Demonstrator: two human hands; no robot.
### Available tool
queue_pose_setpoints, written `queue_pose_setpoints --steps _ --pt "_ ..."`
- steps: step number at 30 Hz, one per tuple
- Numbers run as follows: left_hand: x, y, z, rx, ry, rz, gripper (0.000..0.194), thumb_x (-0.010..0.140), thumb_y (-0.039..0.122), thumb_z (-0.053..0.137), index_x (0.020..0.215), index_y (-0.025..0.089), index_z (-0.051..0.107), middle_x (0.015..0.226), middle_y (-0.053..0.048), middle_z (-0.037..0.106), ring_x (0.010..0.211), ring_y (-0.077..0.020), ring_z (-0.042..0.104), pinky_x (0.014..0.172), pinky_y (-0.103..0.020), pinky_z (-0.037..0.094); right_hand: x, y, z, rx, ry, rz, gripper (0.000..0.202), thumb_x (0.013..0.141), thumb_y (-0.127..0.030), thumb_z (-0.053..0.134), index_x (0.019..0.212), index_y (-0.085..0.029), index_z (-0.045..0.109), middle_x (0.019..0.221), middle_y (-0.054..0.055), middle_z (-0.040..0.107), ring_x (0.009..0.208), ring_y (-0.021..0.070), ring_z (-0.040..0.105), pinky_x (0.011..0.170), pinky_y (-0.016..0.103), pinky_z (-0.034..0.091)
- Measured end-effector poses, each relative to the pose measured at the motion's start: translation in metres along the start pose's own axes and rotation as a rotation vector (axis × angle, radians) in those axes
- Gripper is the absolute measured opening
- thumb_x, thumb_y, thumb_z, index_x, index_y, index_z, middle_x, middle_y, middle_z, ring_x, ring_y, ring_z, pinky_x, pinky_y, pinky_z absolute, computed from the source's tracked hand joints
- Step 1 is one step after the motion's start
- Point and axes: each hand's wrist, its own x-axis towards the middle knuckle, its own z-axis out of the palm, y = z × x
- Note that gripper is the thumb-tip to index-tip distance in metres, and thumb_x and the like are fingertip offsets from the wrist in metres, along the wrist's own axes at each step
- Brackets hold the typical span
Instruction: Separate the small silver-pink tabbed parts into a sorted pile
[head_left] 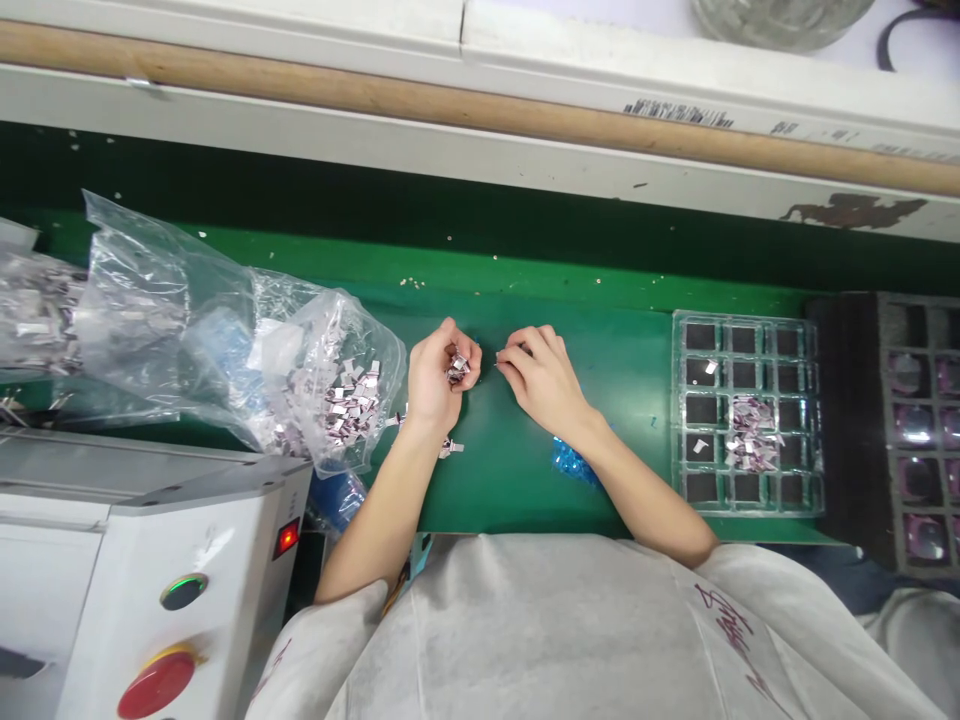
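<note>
My left hand [439, 378] is curled around a small bunch of shiny metal pieces [457, 368], which show between thumb and fingers. To its right, my right hand [541, 375] has thumb and fingertips pinched together; a tiny bit shows at the tips, too small to name. The two hands are apart, over the green mat [495, 490]. A few of the same metal pieces [450, 448] lie beside my left wrist. Further left, an open clear plastic bag [322, 330] holds many more. Small blue pieces [574, 460] lie partly hidden under my right forearm.
On the right stands a clear compartment tray [679, 420] with a heap of metal pieces [752, 435] in it. A black foam tray [847, 400] with round lens-like parts is beyond it. At lower left is a machine [202, 530] with a red button [157, 683]. A white ledge [375, 130] crosses the back.
</note>
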Motion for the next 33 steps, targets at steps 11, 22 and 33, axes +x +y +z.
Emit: queue_pose_setpoints --steps 11,22,33 --pt "-0.001 -0.002 0.001 0.048 0.019 0.04 0.045 0.089 0.048 0.079 0.062 0.02 0.055 0.059 0.001 0.053 0.043 -0.0078 0.043 0.043 -0.025 0.022 0.003 0.003 0.003 0.03 0.019 0.069 0.035 0.111 -0.025 0.057 0.143 -0.019 0.069 0.119 0.015 0.069 0.113 0.0332 0.059 0.1 0.049 0.05" --pt "-0.001 -0.007 0.003 0.231 -0.024 0.024 0.04 0.084 0.044 0.083 0.064 0.019 0.059 0.06 0.002 0.054 0.047 -0.0063 0.041 0.044 -0.021 0.026 0.002 -0.001 -0.006 0.001 -0.068 -0.022 0.03 0.111 -0.018 0.053 0.134 -0.024 0.072 0.128 0.014 0.067 0.114 0.0323 0.053 0.095 0.048 0.048" --pt "0.002 -0.011 -0.004 0.312 0.004 0.063 0.032 0.087 0.044 0.081 0.073 0.018 0.069 0.062 0.002 0.057 0.049 -0.0081 0.044 0.047 -0.023 0.029 0.003 0.01 -0.003 0.527 0.087 0.046 0.005 0.105 -0.022 0.067 0.105 -0.023 0.072 0.095 0.003 0.071 0.083 0.019 0.062 0.08 0.036 0.052"
